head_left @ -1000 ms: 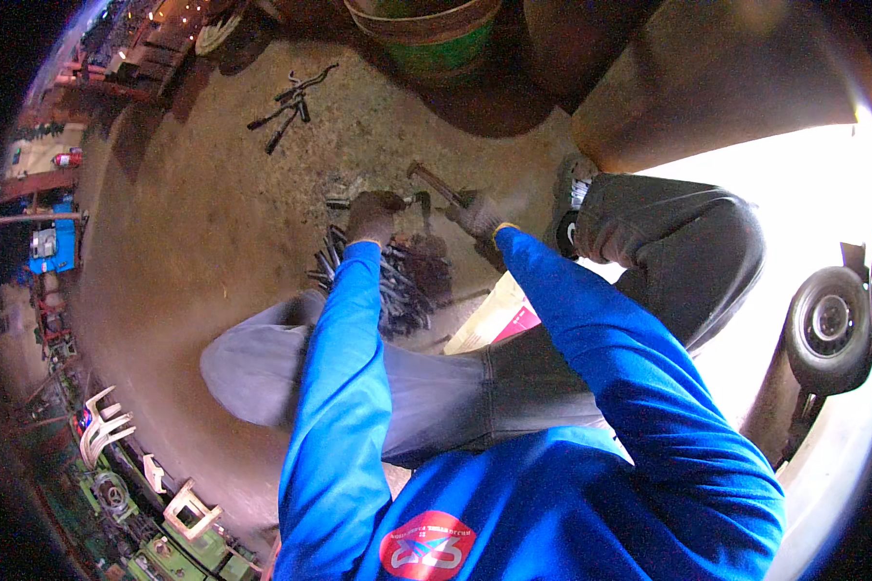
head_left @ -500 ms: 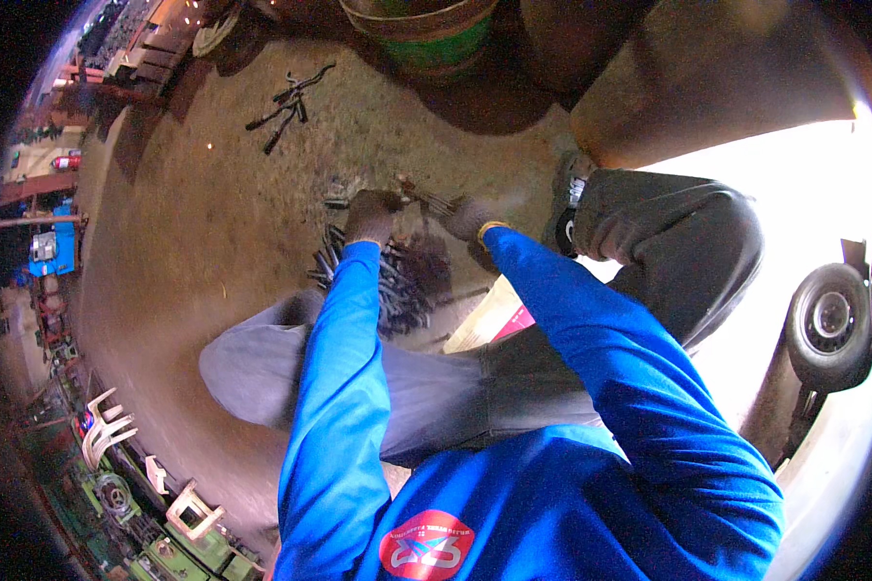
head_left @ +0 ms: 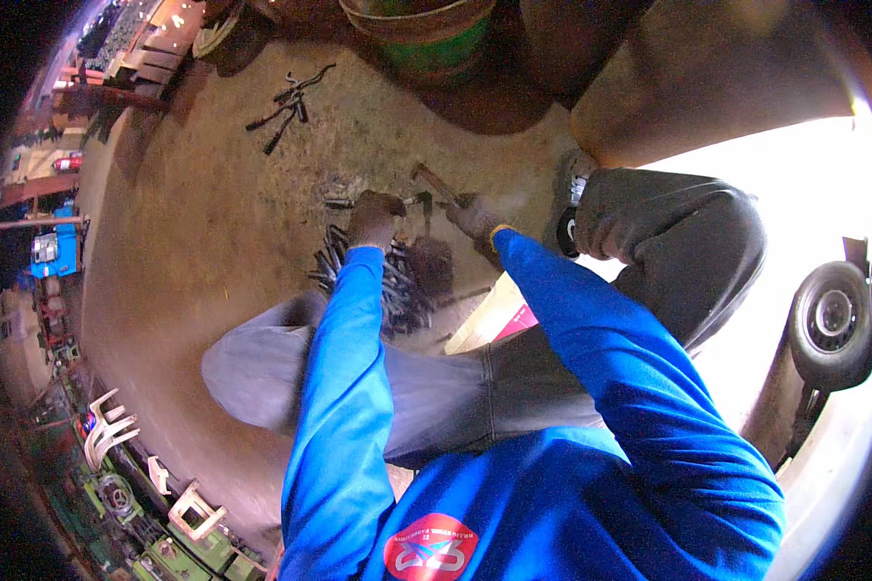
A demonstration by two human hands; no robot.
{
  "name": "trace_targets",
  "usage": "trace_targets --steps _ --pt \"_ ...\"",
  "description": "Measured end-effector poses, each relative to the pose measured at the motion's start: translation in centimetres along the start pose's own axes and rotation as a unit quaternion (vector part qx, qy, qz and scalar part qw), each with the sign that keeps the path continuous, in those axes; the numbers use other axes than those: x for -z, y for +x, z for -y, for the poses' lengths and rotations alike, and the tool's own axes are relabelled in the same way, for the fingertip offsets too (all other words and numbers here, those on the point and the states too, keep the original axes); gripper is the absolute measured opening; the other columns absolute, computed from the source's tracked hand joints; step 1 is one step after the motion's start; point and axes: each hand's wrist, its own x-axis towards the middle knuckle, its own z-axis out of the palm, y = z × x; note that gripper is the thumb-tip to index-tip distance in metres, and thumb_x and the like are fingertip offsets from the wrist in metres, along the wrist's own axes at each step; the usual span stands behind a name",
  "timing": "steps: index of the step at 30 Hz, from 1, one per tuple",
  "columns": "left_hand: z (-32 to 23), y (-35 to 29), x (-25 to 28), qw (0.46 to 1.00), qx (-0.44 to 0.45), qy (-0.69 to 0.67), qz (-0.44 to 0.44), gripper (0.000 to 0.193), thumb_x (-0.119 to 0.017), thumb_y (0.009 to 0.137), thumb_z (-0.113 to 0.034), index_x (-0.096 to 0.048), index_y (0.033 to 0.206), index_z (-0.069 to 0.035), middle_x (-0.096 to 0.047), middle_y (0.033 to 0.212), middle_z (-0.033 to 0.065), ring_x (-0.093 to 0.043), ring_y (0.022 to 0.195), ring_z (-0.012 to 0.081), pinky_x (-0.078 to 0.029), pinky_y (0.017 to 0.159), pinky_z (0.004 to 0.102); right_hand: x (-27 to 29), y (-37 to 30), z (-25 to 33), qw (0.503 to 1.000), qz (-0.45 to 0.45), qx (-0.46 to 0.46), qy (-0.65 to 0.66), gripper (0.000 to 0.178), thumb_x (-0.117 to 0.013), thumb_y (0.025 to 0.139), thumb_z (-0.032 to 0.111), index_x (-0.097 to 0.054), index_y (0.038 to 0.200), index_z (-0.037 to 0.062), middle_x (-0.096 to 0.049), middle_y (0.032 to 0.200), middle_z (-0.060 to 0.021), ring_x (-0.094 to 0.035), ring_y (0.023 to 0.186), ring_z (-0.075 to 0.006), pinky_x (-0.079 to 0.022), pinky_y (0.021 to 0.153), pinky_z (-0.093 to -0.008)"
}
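Note:
My left hand (head_left: 373,218) in a dark glove is closed on a short metal piece (head_left: 412,200) held just above the dirt floor. My right hand (head_left: 477,218), also gloved, grips the wooden handle of a hammer (head_left: 436,184) whose head sits right at that piece. Below both hands lies a pile of dark metal rods (head_left: 397,281), partly hidden by my blue left sleeve. I sit low with my knees spread to either side of the pile.
A few loose metal bits (head_left: 339,189) lie beyond my hands. Dark tools (head_left: 286,102) lie further out on the dirt floor. A green tub (head_left: 421,34) stands at the back. A wheel (head_left: 833,324) is at the right, white chairs (head_left: 107,436) at lower left.
The hammer has come down from a raised position to the piece in my left hand. My left hand has stayed in place over the pile.

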Motion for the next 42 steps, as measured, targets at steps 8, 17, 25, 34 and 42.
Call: trace_targets --steps 8,17,25,34,42 --pt "0.8 -0.8 0.2 0.99 0.081 -0.116 -0.006 0.026 -0.051 0.084 -0.015 -0.072 0.1 -0.012 -0.067 0.106 0.0141 -0.062 0.101 0.0348 -0.048 0.089 0.0444 -0.1 0.1 -0.5 0.987 0.09 0.013 -0.129 0.047 -0.062 0.08 0.044 -0.064 0.107 0.0043 -0.066 0.098 -0.0227 -0.063 0.092 -0.0393 -0.049 0.082 -0.0458" --pt "2.6 0.2 -2.6 0.994 0.086 -0.06 -0.036 0.033 -0.049 0.09 -0.03 -0.067 0.108 -0.009 -0.065 0.113 0.0136 -0.062 0.102 0.0349 -0.047 0.09 0.0447 0.0 -1.4 4.2 0.994 0.082 -0.025 -0.075 0.054 -0.058 0.082 0.047 -0.063 0.113 0.0041 -0.064 0.109 -0.0251 -0.062 0.098 -0.044 -0.049 0.087 -0.0485" --pt "2.4 0.2 -4.0 0.976 0.049 0.065 -0.203 0.028 -0.063 0.08 -0.023 -0.07 0.099 -0.005 -0.069 0.104 0.0148 -0.064 0.1 0.0345 -0.049 0.089 0.0419 -1.9 0.6 1.8 0.994 -0.058 0.084 -0.028 0.037 -0.059 0.082 0.038 -0.068 0.098 0.0056 -0.068 0.093 -0.0221 -0.065 0.089 -0.0422 -0.048 0.076 -0.0484" --pt "2.1 1.5 -2.9 0.965 0.152 -0.138 -0.164 0.032 -0.061 0.078 -0.024 -0.07 0.1 -0.003 -0.067 0.104 0.0211 -0.063 0.099 0.0377 -0.049 0.09 0.0439 0.4 -0.6 5.8 0.993 0.026 0.06 -0.101 0.043 -0.057 0.083 0.041 -0.066 0.106 0.0065 -0.066 0.103 -0.0232 -0.063 0.094 -0.0426 -0.048 0.083 -0.0481" --pt "3.7 2.3 -4.2 0.931 0.22 -0.266 -0.12 0.028 -0.061 0.079 -0.023 -0.071 0.1 -0.007 -0.068 0.107 0.0158 -0.064 0.099 0.0344 -0.05 0.087 0.0424 -1.1 -0.4 5.1 0.988 0.078 0.026 -0.133 0.04 -0.056 0.083 0.038 -0.067 0.105 0.0058 -0.066 0.102 -0.0238 -0.062 0.097 -0.0427 -0.048 0.084 -0.0484"
